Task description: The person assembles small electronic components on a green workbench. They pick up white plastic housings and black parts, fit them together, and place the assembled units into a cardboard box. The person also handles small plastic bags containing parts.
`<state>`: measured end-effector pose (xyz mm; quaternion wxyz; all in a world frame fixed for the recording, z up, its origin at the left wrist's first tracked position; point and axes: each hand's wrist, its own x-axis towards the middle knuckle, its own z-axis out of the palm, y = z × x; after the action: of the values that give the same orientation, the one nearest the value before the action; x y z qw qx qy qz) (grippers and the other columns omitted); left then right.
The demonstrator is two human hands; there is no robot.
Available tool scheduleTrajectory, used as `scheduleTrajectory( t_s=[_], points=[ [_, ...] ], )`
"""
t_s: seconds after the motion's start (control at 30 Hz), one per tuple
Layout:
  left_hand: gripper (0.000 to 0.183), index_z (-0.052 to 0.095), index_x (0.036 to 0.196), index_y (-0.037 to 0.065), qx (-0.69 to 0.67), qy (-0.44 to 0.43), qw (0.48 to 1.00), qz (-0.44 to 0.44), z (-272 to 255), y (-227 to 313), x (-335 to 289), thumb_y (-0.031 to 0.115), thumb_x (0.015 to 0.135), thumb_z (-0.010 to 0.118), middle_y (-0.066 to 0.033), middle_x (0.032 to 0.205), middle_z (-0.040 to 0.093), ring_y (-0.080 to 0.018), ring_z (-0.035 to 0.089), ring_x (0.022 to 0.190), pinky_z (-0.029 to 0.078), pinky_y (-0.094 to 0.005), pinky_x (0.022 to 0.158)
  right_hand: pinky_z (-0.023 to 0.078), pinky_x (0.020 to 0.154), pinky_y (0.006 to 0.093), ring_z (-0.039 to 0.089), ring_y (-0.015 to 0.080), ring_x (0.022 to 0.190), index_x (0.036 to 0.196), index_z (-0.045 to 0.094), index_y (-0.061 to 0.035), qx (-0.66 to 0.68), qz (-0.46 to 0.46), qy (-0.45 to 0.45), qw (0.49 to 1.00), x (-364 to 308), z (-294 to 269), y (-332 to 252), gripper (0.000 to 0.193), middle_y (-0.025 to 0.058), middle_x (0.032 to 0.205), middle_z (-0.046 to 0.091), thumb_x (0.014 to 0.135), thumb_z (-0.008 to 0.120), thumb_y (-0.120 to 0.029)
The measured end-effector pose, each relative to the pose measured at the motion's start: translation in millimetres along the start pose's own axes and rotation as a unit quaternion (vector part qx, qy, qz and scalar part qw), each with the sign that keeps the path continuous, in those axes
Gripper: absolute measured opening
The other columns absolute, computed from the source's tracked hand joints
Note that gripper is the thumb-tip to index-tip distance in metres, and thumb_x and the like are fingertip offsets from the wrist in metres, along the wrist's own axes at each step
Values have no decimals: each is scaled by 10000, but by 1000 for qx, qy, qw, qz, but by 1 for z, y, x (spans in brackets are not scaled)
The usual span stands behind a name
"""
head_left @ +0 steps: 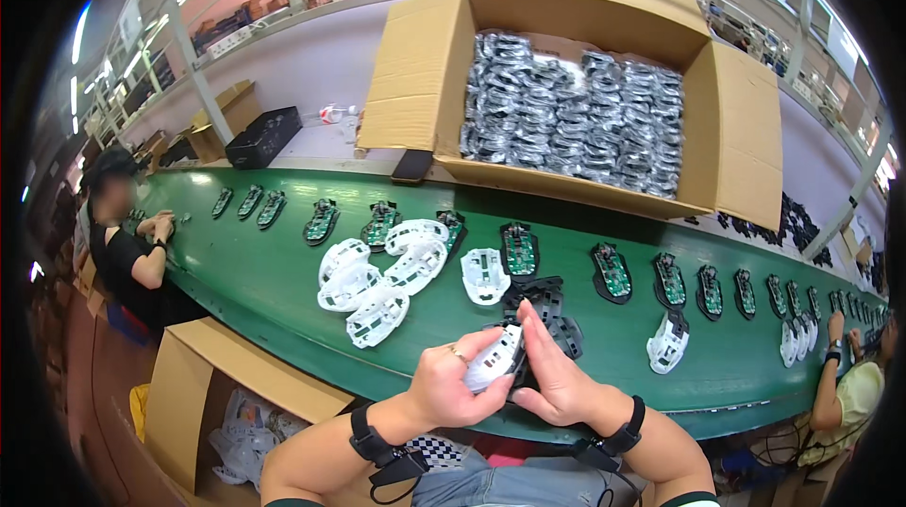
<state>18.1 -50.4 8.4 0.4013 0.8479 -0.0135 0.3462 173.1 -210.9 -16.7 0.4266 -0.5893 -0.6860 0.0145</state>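
Note:
Close to the belt's near edge, my left hand [439, 389] grips a white plastic shell [489, 367] shaped like a computer mouse cover. From the other side my right hand [571, 384] presses against the shell, fingers together and thumb below. Dark plastic shows between the hands, partly hidden by my fingers. Just beyond them lies a pile of black plastic mouse parts [564, 332]. One white shell [485, 276] rests beside a black base with a green circuit board [519, 250]. To the left, several white shells [377, 314] lie in a loose heap.
Black bases with circuit boards run in a row along the green belt [255, 257]. Behind it stands a large carton [411, 83] of wrapped parts. A phone [411, 166] lies by that carton. Co-workers sit left [127, 243] and right [854, 394]. An open carton [189, 403] stands below left.

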Motion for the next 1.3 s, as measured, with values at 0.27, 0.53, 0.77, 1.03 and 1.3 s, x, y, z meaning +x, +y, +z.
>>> scheduleTrajectory(
  t_s=[0.27, 0.53, 0.77, 1.03, 1.3],
  points=[
    [547, 662, 1233, 37, -48, -3, 999, 16, 33, -20, -1, 346, 814, 832, -168, 960, 744, -352, 745, 771, 599, -392, 675, 518, 996, 370, 622, 205, 1145, 1380, 497, 6, 271, 207, 49, 939, -25, -1, 19, 739, 98, 1241, 627, 828, 872, -312],
    [709, 475, 1354, 27, 77, 150, 937, 306, 1, -7, 13, 267, 740, 738, -300, 1398, 451, -527, 522, 1187, 451, -591, 996, 535, 868, 377, 609, 222, 970, 1171, 580, 47, 64, 162, 216, 961, 6, -22, 22, 508, 140, 1092, 645, 846, 868, -216],
    [442, 663, 1138, 31, 183, 78, 931, 306, -16, -50, 10, 128, 717, 757, -228, 1333, 580, -400, 619, 1178, 535, -505, 948, 495, 984, 385, 654, 269, 1090, 1318, 569, 7, -397, 41, 386, 831, 97, -112, 134, 360, 185, 1293, 642, 980, 629, -100],
    [240, 675, 976, 26, 151, 32, 956, 250, -12, -23, 11, 96, 754, 734, -196, 1314, 606, -380, 647, 1143, 554, -443, 968, 484, 959, 339, 611, 186, 1057, 1261, 597, 19, -69, 40, 467, 881, 104, -99, 109, 356, 94, 1144, 665, 968, 735, -127],
    [462, 600, 1159, 23, 152, 78, 952, 253, -10, -31, -3, 194, 758, 753, -233, 1319, 534, -431, 552, 1220, 499, -518, 981, 461, 862, 266, 576, 123, 950, 1293, 568, 56, -19, 170, 308, 936, 47, -109, 107, 345, 45, 1106, 640, 1041, 629, -171]
  ],
)
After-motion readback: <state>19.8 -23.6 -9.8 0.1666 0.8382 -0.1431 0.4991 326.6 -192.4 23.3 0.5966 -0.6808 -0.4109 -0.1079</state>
